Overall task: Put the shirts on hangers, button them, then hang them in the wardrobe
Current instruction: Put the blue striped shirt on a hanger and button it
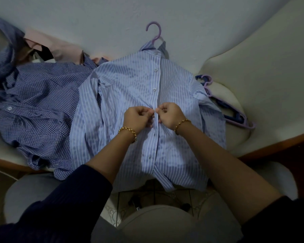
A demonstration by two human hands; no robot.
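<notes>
From the head camera, a light-blue striped shirt lies front-up in the middle of the bed. Its hem droops over the near edge, and the hook of a lilac hanger pokes out of its collar toward the far side. Three buttons below the collar look fastened. The left hand and right hand meet at the placket halfway down, fingers curled, each pinching a strip of the shirt's front. A dark-blue checked shirt lies crumpled toward the left edge, touching the striped one. A pink garment sits behind it. Spare hangers rest near the right edge against a cream cushion.
</notes>
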